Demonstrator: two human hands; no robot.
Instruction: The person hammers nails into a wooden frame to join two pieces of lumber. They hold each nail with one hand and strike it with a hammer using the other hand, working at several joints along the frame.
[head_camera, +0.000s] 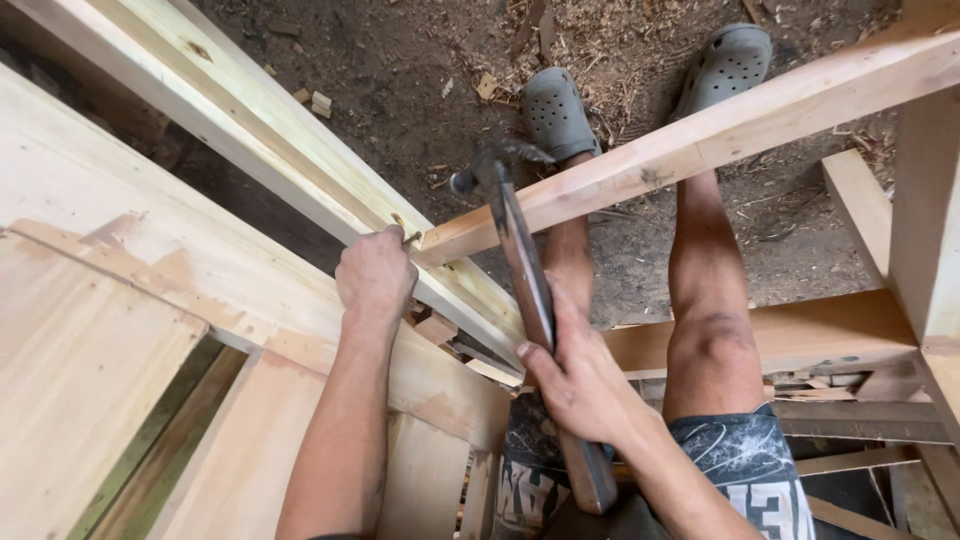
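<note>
My right hand (578, 378) grips the wooden handle of a claw hammer (530, 285), whose dark metal head is raised near the end of a slanting pale wood rail (720, 125). My left hand (375, 272) is closed on a small nail (410, 237) held at the joint where that rail meets a long pale beam (250, 120). The nail is mostly hidden by my fingers. My bare legs and grey clogs show below the rail.
Wide pale boards (110, 300) lie at the left under my left arm. More wood frame pieces (860, 330) stand at the right. Dark dirt ground (420, 70) with wood chips and small offcuts lies beyond.
</note>
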